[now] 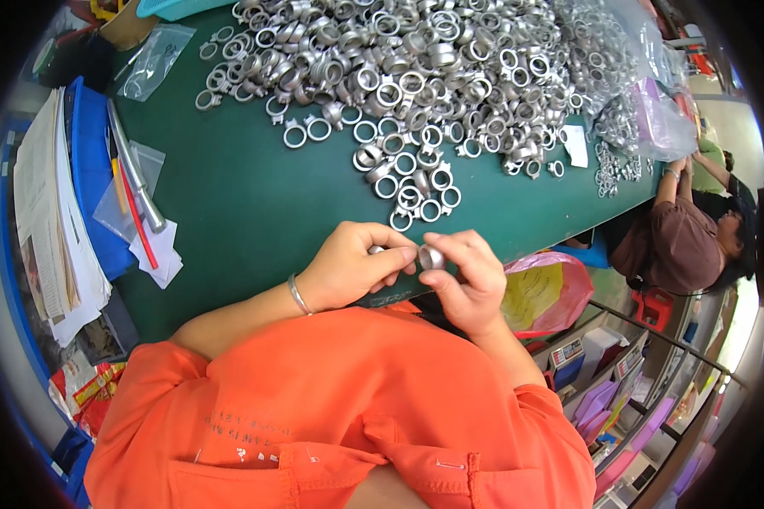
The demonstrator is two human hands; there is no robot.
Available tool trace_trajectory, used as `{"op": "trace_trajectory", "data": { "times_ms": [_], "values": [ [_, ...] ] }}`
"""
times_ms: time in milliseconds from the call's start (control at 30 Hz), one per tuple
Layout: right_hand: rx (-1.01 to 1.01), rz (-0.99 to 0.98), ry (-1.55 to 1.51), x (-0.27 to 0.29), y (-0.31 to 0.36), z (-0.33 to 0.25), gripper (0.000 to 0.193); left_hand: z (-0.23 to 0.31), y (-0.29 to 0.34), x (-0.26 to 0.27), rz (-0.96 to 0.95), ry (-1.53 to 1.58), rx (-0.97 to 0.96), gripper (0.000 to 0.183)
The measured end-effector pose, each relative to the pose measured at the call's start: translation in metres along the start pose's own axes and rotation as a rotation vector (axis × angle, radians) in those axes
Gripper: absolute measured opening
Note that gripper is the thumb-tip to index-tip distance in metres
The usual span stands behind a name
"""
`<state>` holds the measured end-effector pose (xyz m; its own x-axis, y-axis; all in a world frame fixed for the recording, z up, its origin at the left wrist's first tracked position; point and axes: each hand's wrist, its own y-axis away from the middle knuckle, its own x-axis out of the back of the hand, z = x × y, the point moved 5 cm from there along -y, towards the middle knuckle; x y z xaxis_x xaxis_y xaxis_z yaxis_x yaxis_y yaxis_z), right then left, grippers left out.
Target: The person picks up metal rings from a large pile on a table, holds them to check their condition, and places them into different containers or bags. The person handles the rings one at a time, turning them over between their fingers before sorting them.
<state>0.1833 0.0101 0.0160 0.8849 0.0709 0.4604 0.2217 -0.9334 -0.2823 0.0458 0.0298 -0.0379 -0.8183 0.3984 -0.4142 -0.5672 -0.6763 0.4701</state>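
Observation:
Between the thumb and fingers of my right hand (467,284) is a silver metal ring (431,258), tilted so its opening shows. My left hand (354,265) is closed beside it, its fingertips close to the ring. A small piece of silver metal (376,250) shows at the left hand's curled fingers; whether it is another ring I cannot tell. Both hands are at the near edge of the green table (255,191). Just beyond them lie several loose silver rings (409,197) with small tabs, trailing from a large heap of rings (399,64).
At left stand a blue tray (89,170) and stacked papers (47,212), beside a metal rod (136,165) and a red pen (140,222). Plastic bags of rings (615,64) lie at far right. A pink-rimmed bag (573,293) is below the table edge. Another person (683,237) sits at right.

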Motion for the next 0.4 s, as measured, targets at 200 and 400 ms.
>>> {"op": "trace_trajectory", "data": {
  "times_ms": [200,400],
  "values": [
    [0.039,0.001,0.037,-0.004,-0.003,-0.002,0.031,-0.007,-0.005,0.001,-0.087,0.223,0.016,0.023],
    [-0.074,0.042,-0.063,0.0,-0.001,0.014,0.026,-0.008,-0.01,0.007,-0.08,0.12,-0.052,0.018]
  ]
}}
